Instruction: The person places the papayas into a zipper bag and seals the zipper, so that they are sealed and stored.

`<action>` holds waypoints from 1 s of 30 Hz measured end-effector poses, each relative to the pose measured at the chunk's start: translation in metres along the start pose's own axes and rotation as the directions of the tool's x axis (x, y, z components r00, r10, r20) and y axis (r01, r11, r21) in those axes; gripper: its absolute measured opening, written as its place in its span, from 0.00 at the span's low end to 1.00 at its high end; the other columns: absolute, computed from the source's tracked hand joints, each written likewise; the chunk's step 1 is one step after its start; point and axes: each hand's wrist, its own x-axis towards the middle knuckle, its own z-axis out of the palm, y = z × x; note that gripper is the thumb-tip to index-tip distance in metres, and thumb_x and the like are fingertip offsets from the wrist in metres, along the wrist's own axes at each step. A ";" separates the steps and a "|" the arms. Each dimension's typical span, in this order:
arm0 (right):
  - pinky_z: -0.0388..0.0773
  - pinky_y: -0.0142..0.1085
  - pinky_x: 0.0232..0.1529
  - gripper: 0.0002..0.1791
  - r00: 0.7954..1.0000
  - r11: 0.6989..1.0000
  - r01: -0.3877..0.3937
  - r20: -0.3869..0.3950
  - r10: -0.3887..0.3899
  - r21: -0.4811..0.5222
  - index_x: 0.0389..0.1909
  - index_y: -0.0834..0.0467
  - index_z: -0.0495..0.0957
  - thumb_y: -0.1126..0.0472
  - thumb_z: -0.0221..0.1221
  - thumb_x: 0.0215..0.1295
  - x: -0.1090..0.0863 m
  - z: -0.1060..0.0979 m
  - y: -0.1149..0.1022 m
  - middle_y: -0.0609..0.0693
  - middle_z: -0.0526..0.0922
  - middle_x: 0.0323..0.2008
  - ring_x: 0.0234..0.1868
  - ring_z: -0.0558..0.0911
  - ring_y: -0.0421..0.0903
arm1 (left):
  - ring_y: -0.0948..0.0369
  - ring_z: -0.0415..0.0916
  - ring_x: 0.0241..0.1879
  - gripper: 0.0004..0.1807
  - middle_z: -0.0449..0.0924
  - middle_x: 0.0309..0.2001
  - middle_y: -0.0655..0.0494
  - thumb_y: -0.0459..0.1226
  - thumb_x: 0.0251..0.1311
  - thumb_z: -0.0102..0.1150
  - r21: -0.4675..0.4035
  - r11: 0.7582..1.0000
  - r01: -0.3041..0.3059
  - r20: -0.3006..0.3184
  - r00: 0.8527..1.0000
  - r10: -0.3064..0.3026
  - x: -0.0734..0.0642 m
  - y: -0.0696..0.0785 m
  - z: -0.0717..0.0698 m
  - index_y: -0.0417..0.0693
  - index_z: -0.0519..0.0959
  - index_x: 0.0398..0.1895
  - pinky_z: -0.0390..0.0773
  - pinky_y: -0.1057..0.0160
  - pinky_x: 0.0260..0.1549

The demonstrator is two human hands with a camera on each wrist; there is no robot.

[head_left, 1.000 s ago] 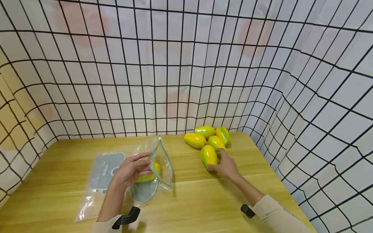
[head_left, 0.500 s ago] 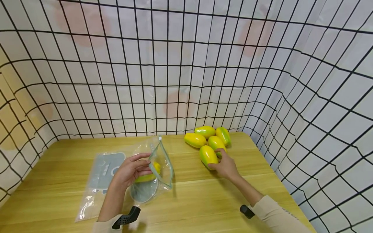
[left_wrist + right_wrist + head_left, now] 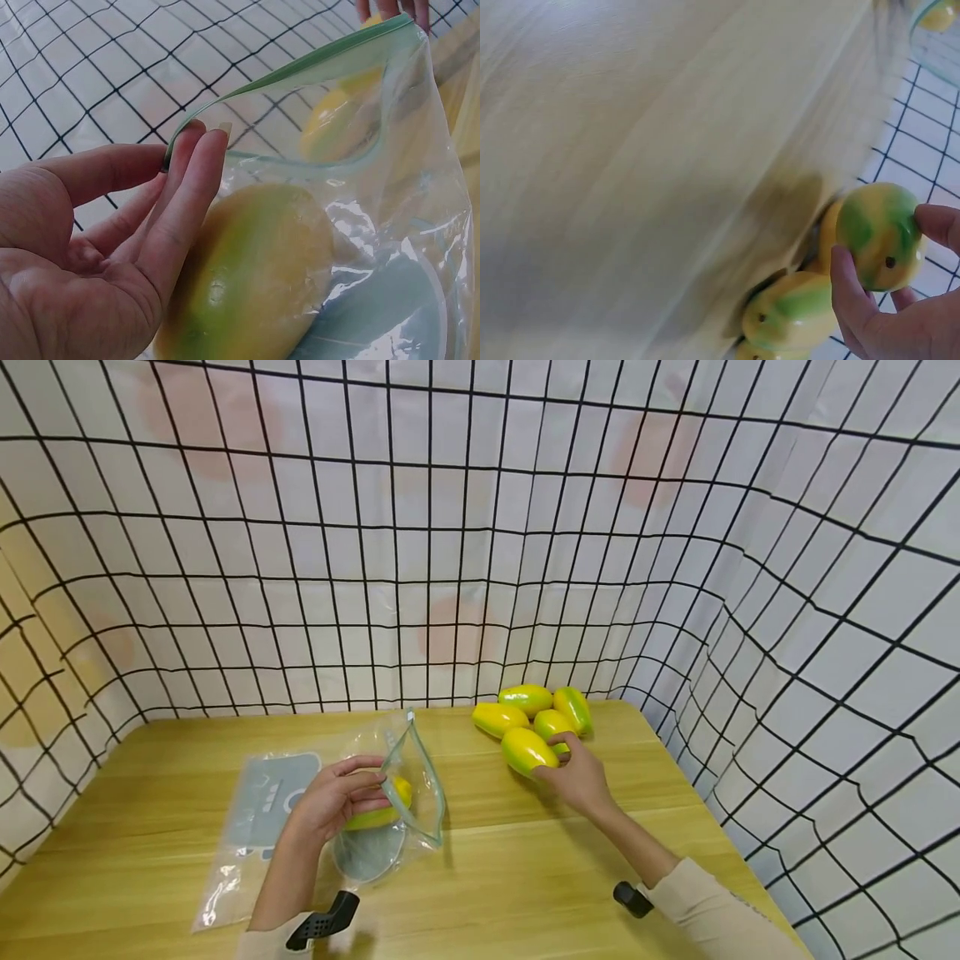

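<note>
My left hand [image 3: 337, 799] pinches the green-edged rim of a clear zip bag [image 3: 423, 802], whose mouth gapes to the right. Inside the bag lies one yellow-green mango [image 3: 247, 270], partly behind the left fingers in the head view. My right hand [image 3: 581, 781] grips another mango [image 3: 527, 752] between thumb and fingers, tilted and lifted off the table, as the right wrist view shows. Just behind it is a group of several mangoes [image 3: 498, 719] at the table's back edge.
A flat clear bag with a grey-blue print [image 3: 273, 802] lies on the wooden table [image 3: 495, 893], left of and partly under the left hand. A white cloth wall with a black grid [image 3: 450, 552] stands behind the table and along both sides.
The mango in my right hand has moved slightly left and up, and turned from nearly upright to slanting. My left hand and the bag have stayed in place.
</note>
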 end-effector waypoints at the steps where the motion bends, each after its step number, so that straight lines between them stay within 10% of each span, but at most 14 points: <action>1: 0.82 0.49 0.53 0.30 1.000 1.000 0.004 -0.001 -0.004 0.016 0.59 0.56 0.73 0.56 0.71 0.56 0.000 0.000 -0.003 0.61 0.82 0.56 0.56 0.81 0.56 | 0.57 0.89 0.36 0.12 0.88 0.37 0.50 0.28 0.70 0.57 0.002 1.000 0.000 -0.003 1.000 0.000 0.000 0.001 0.000 0.37 0.78 0.53 0.88 0.56 0.41; 30: 0.86 0.43 0.47 0.25 0.978 0.975 0.070 0.180 -0.109 0.213 0.56 0.54 0.81 0.58 0.73 0.56 -0.005 0.035 -0.084 0.57 0.83 0.53 0.55 0.82 0.53 | 0.60 0.88 0.31 0.11 0.88 0.32 0.53 0.25 0.67 0.58 0.028 0.999 -0.030 -0.080 0.996 0.032 -0.001 0.003 0.000 0.33 0.80 0.51 0.88 0.60 0.39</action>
